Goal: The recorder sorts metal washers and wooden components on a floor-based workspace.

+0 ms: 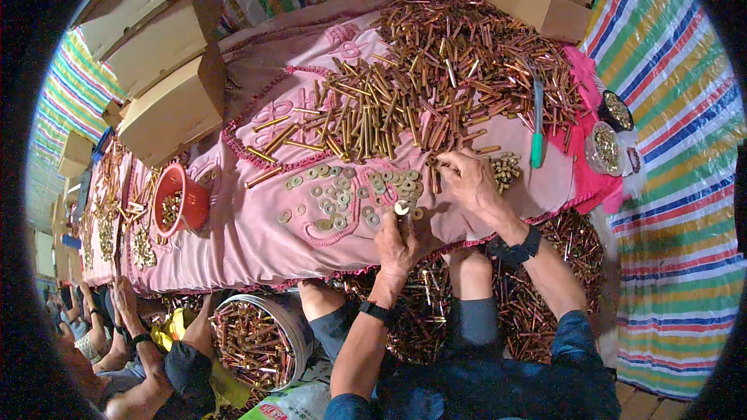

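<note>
My left hand (397, 245) is closed around a small upright piece with a pale round top (401, 208); most of it is hidden by the fingers. To its upper right, my right hand (473, 185) pinches a brass-coloured bolt (433, 177) just above the cloth. Flat washers (336, 196) lie scattered left of my hands, some touching one another. Beside the right hand sits a small heap of nuts (506, 171). Beyond both hands spreads a large pile of long brass-coloured bolts (373, 120), several of them loose at its left edge.
A pink cloth (241, 229) covers the table. A red basket (180, 198) stands left. A green-handled tool (537, 136) and a tub of small parts (604, 148) lie right. Cardboard boxes (171, 113) stack at the left. A bucket of bolts (261, 342) stands below, near other people's arms (144, 362).
</note>
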Demonstrator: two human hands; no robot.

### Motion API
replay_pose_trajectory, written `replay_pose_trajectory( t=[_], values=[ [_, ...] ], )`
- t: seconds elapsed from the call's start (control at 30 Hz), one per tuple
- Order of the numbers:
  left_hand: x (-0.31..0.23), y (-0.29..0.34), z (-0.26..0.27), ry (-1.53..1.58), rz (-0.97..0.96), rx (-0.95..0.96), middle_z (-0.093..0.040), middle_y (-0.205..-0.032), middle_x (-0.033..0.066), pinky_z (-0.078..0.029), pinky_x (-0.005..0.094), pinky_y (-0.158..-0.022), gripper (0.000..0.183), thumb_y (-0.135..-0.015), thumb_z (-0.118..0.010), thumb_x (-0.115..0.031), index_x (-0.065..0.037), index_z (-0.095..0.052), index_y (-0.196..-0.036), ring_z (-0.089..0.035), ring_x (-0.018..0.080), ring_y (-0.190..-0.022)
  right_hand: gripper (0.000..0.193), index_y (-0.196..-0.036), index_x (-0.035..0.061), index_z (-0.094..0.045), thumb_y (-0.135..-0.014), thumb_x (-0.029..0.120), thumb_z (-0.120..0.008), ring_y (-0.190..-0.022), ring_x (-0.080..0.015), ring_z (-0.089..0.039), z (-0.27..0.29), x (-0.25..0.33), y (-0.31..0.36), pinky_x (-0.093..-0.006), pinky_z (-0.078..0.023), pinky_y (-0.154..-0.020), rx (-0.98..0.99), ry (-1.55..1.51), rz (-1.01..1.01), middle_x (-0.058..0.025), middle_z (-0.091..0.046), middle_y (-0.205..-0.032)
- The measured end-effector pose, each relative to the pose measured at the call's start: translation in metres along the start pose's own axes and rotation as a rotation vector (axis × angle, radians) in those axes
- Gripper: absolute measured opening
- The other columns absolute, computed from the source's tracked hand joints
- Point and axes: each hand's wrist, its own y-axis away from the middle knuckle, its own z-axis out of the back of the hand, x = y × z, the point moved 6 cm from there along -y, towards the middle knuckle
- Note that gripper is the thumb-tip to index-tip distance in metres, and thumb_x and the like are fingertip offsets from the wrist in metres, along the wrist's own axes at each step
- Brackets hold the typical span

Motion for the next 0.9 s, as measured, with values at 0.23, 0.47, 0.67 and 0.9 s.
replay_pose_trajectory(
  t=[0.23, 0.47, 0.67, 0.9],
  values=[
    [-0.007, -0.003, 0.002, 0.087, -0.002, -0.052, -0.068, -0.101, 0.0241, -0.055, 0.0456, -0.071, 0.047, -0.095, -0.061, -0.010, -0.002, -0.043, -0.137, -0.068, 0.0431, -0.088, 0.039, -0.126, 0.0040, -0.057, -0.087, 0.002, -0.057, -0.092, -0.0402, -0.055, -0.011, 0.003, 0.002, -0.0471, -0.046, -0.079, 0.101, 0.377, 0.328, -0.0252, -0.052, -0.108],
    [-0.012, -0.007, 0.006, 0.074, -0.045, -0.058, -0.070, -0.102, 0.0203, -0.055, 0.0374, -0.082, 0.049, -0.102, -0.054, -0.019, -0.004, -0.037, -0.145, -0.070, 0.0317, -0.092, 0.021, -0.107, 0.0031, -0.064, -0.086, 0.006, -0.065, -0.078, -0.0303, -0.062, -0.002, 0.011, -0.016, -0.0391, -0.051, -0.066, -0.023, 0.104, 0.267, -0.0166, -0.062, -0.094],
    [-0.010, -0.005, 0.001, 0.244, 0.070, 0.001, -0.070, -0.103, 0.0233, -0.056, 0.0450, -0.071, 0.046, -0.100, -0.055, -0.014, -0.004, -0.040, -0.143, -0.070, 0.0419, -0.088, 0.008, -0.092, 0.0027, -0.066, -0.091, 0.011, -0.068, -0.072, -0.0080, -0.060, -0.011, 0.034, 0.014, -0.0255, -0.050, -0.065, 0.092, -0.877, -0.268, -0.0022, -0.066, -0.079],
    [0.001, -0.002, 0.002, 0.086, 0.016, -0.013, -0.067, -0.096, 0.0237, -0.053, 0.0488, -0.068, 0.040, -0.096, -0.058, -0.013, -0.004, -0.048, -0.134, -0.066, 0.0438, -0.083, 0.017, -0.094, -0.0004, -0.068, -0.085, 0.013, -0.072, -0.079, -0.0102, -0.066, -0.023, 0.054, 0.041, -0.0300, -0.055, -0.074, 0.305, -0.433, -0.210, -0.0060, -0.072, -0.086]
  ],
)
